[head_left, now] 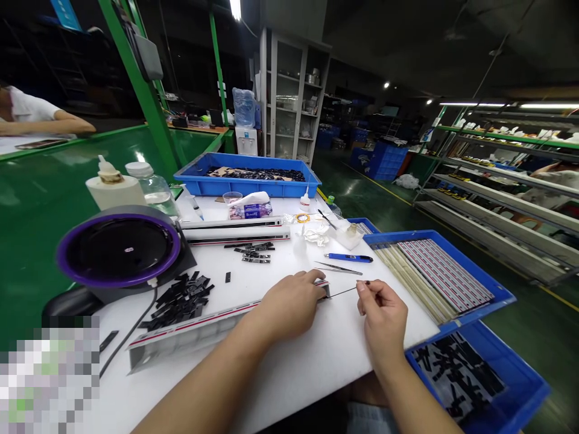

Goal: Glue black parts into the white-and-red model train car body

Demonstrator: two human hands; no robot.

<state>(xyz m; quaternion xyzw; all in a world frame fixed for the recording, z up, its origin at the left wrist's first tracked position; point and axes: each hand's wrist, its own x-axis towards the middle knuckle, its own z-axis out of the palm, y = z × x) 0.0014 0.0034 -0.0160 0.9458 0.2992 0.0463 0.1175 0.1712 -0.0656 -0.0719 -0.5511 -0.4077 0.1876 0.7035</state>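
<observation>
My left hand (289, 304) rests closed over the right end of a long white rail with a red stripe (190, 330) that lies on the white table (316, 361). My right hand (382, 313) pinches a thin dark pin (346, 291) whose tip points into the rail's end. A heap of small black parts (181, 298) lies left of the rail. Tweezers (339, 268) and a blue-handled tool (349, 258) lie just beyond my hands.
A purple-rimmed round black device (118, 250) stands at the left with two bottles (115, 188) behind. Two more rails (235, 230) lie mid-table. Blue trays hold striped strips (446, 274), black parts (456, 377) and, at the back, more parts (246, 175). A person's arm (49, 123) rests far left.
</observation>
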